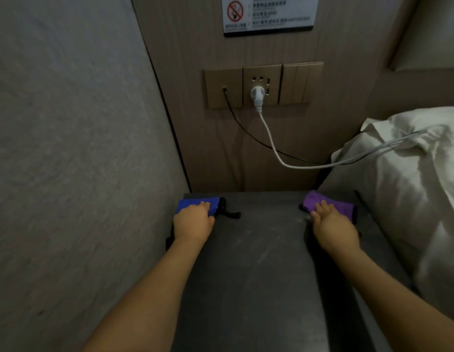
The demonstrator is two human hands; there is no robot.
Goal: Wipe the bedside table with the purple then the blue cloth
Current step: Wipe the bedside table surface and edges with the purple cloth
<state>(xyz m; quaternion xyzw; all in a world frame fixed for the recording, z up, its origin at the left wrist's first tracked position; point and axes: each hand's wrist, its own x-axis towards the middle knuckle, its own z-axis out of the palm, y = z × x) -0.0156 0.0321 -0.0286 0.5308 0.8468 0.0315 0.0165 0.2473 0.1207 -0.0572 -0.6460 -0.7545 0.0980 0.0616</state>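
My bedside table (256, 262) has a dark, dull top, smeared with pale streaks (dust or scuffs, I can't tell which). The blue cloth (195, 202) lies flat at its far left corner, a black strap trailing off its right side toward the middle of the top. The purple cloth (330, 203) lies at the far right corner, slightly skewed, with a dark trim along its edges.
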